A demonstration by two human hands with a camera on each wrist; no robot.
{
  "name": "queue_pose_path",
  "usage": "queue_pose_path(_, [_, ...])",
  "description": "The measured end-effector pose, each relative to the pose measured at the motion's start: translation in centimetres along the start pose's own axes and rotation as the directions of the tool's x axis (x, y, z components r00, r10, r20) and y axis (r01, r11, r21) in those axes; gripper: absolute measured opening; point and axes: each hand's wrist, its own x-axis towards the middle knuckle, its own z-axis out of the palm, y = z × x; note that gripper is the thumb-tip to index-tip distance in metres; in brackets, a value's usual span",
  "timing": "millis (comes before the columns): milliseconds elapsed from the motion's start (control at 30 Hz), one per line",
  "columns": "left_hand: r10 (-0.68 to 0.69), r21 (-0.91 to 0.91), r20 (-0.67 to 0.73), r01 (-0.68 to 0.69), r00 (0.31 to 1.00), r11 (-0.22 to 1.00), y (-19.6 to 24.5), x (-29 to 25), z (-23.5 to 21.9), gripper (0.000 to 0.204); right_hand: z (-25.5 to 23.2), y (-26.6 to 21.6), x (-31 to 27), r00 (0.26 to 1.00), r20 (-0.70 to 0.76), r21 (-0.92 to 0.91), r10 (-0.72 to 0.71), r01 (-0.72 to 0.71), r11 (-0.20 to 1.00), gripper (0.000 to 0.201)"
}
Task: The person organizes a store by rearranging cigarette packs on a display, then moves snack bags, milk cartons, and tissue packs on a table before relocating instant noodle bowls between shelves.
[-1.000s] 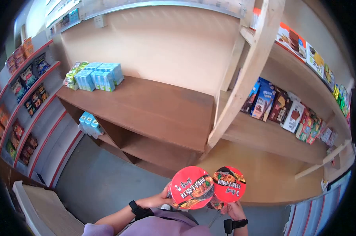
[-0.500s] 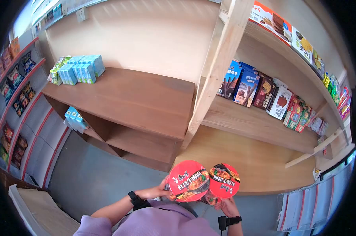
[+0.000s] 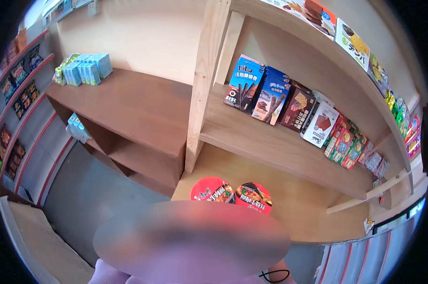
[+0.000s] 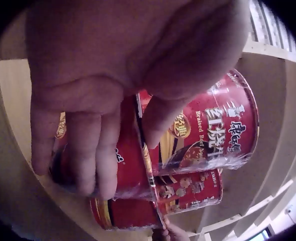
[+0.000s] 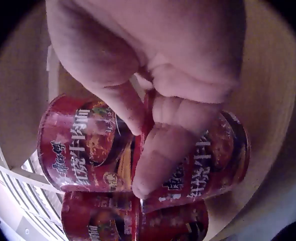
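Note:
Two red noodle cup lids, the left [image 3: 212, 189] and the right [image 3: 254, 196], lie side by side in the head view; a blurred patch hides both hands there. In the left wrist view my left hand [image 4: 118, 65] grips two red cups set end to end, thumb on the near cup [image 4: 213, 125] and fingers round the other [image 4: 130, 165]. My right hand [image 5: 158, 75], in the right wrist view, pinches another end-to-end pair where the left cup [image 5: 82, 145] meets the right cup [image 5: 220, 160]. Beside that pair lie more red cups [image 5: 97, 216].
Beyond the cups is a light wooden surface [image 3: 308, 222], under a shelf [image 3: 271, 146] of biscuit boxes [image 3: 271, 97]. A wooden post [image 3: 204, 80] divides it from a brown cabinet [image 3: 138, 104] bearing blue cartons [image 3: 88, 71]. Snack racks [image 3: 46, 142] stand far left.
The head view has turned right, so shelves and cabinet sit further left. Both lids now appear in front of the light wooden surface, and the hands have become hidden in the head view.

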Motion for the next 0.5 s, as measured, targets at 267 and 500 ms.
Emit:
queue_pose_path(267, [0.065, -0.087, -0.085, -0.073, 0.994, 0.994, -0.1, 6.0, 0.5, 0.065, -4.6, 1.2, 6.3, 0.998, -0.049, 0.050, -0.043, 0.045, 0.998, 0.051])
queue_pose_path(500, [0.072, -0.179, -0.197, -0.108, 0.978, 0.978, -0.5, 4.1, 1.8, 0.067, -2.7, -3.0, 12.1, 0.995, -0.049, 0.028, -0.083, 0.085, 0.996, 0.068])
